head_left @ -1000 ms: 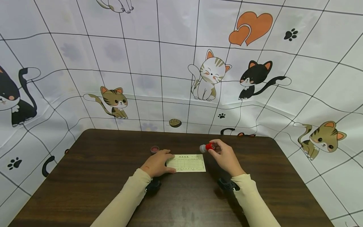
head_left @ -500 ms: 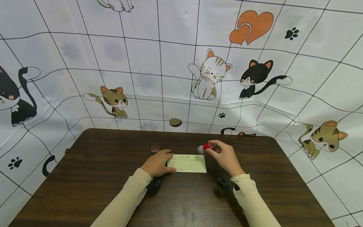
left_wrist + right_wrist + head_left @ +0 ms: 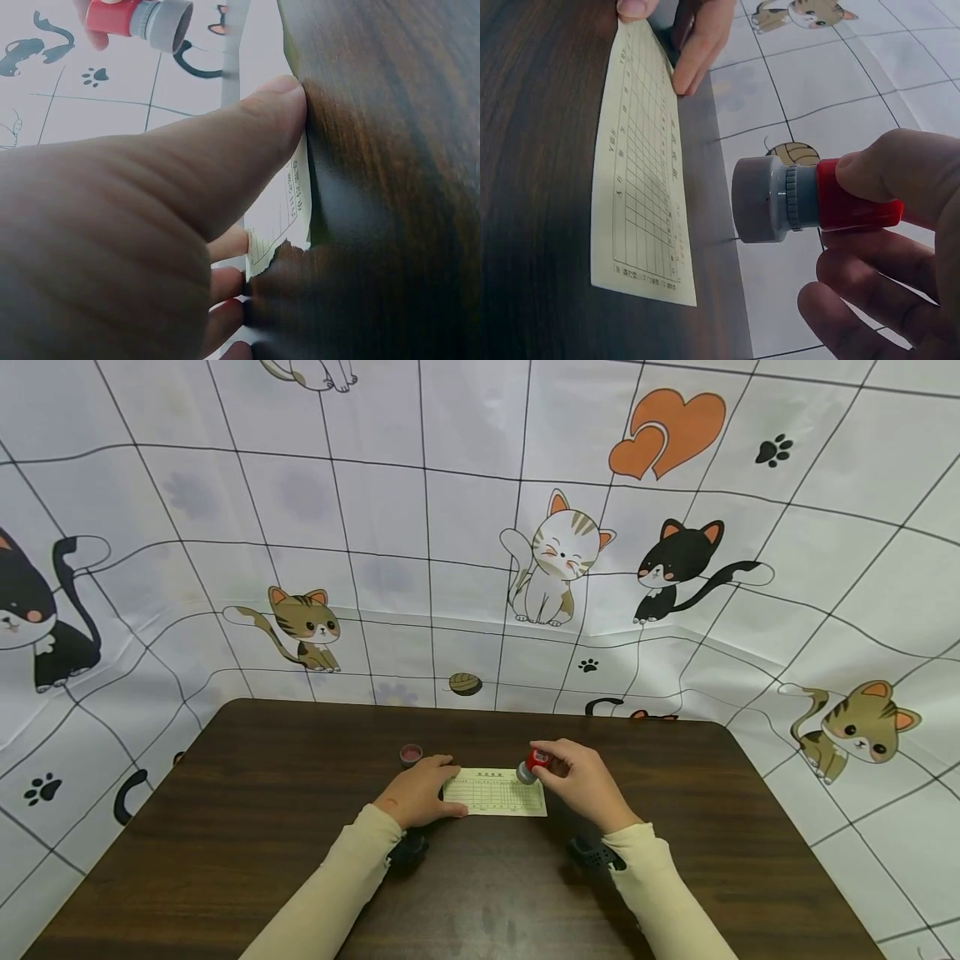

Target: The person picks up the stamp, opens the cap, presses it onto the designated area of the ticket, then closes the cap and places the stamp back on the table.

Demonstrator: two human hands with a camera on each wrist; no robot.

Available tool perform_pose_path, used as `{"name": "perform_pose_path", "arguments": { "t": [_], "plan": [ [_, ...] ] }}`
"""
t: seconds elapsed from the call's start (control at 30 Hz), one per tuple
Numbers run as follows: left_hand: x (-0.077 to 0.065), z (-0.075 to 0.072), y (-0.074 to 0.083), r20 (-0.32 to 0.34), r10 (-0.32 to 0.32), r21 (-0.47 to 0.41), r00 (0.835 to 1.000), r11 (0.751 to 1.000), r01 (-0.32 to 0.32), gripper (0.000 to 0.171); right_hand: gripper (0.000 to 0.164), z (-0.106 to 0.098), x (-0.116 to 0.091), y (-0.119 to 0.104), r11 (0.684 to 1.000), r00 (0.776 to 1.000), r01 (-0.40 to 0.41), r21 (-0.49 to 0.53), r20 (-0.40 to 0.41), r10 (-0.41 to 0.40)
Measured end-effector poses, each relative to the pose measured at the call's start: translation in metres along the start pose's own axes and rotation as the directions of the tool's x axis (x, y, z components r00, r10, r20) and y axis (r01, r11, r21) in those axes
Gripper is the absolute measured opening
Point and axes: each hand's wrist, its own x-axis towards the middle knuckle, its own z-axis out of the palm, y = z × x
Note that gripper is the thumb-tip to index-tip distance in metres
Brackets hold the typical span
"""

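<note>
Spread the left hand (image 3: 418, 793), with thumb and fingers apart, over the left end of a pale yellow printed slip (image 3: 487, 793) lying on a dark wood-grained table (image 3: 225, 827), faintly glossy in front. Pinched a red-and-grey stamp (image 3: 532, 764) between thumb and fingers of the right hand (image 3: 588, 783), tilted and just clear of the slip, over its upper right part. Worked before a creased white sheet (image 3: 465, 510), gridded in black and printed with cartoon cats (image 3: 306, 625), paw prints (image 3: 770, 453) and orange hearts (image 3: 690, 422), near a small round reddish pot (image 3: 411, 755) set beyond the left hand.
</note>
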Motion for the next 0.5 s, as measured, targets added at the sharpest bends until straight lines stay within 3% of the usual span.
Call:
{"name": "perform_pose_path", "arguments": {
  "t": [0.5],
  "plan": [
    [0.0001,-0.0005,-0.0001,-0.005,0.013,-0.010,1.000,1.000,-0.013,0.075,0.035,0.0064,-0.0028,-0.0062,0.997,0.996,0.030,-0.067,0.080,-0.024]
  ]
}}
